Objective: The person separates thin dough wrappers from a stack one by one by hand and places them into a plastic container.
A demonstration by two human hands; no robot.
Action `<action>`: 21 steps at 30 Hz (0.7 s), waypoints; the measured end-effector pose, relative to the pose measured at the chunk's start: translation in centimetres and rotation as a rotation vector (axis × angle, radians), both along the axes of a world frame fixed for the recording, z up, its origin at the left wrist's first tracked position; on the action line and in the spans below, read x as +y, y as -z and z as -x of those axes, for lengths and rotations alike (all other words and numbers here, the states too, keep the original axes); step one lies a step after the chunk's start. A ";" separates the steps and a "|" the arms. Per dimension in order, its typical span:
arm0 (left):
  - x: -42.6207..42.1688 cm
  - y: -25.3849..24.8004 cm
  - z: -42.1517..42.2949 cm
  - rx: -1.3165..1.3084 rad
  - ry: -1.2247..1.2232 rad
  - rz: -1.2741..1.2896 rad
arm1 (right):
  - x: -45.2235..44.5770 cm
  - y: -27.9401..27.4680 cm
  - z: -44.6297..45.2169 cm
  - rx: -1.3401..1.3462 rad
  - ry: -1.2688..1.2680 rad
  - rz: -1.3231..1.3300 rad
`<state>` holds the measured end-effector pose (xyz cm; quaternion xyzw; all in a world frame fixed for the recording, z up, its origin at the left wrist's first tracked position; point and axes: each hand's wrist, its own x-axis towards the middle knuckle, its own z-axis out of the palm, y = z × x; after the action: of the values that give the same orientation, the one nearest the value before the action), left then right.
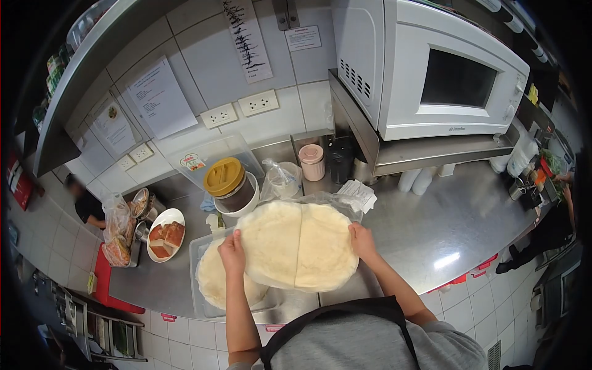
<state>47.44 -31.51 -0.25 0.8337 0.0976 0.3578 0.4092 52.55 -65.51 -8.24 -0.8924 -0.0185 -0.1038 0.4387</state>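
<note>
Between my two hands is a wide, pale oval flatbread [268, 250], with a straight dark line running down its middle; I cannot tell if it is a cut or a fold. My left hand [232, 253] grips its left edge, thumb on top. At the right edge, my right hand [362, 242] pinches it the same way. Partly under the left side lies another pale round flatbread [213, 280] in a clear plastic container [195, 302]. Crumpled clear plastic [336, 200] shows behind the held flatbread.
A yellow-lidded jar [225, 179] sits in a white bowl [251, 200], near a pink canister [312, 163]. Bread pieces fill an oval dish [179, 217] at left. A microwave [453, 80] stands on a metal shelf [425, 159] above the steel counter [475, 216]. Other people stand at both sides.
</note>
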 end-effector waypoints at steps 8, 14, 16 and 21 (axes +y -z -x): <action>6.6 0.6 1.6 0.035 -0.211 0.064 | -0.6 1.6 -0.9 0.073 0.074 0.060; 9.3 -3.4 3.7 -0.105 -0.248 0.179 | -0.4 1.7 -1.4 0.138 0.105 0.141; 10.2 -5.0 4.1 -0.210 -0.251 0.290 | -0.6 1.7 -1.5 0.158 0.113 0.145; 9.4 -9.3 4.0 -0.331 -0.216 0.405 | -0.9 2.0 -2.0 0.217 0.075 0.212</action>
<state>43.40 -22.15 9.07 0.6498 0.1874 0.5039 0.5373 54.56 -66.41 -10.28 -0.9398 0.0514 -0.0205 0.3371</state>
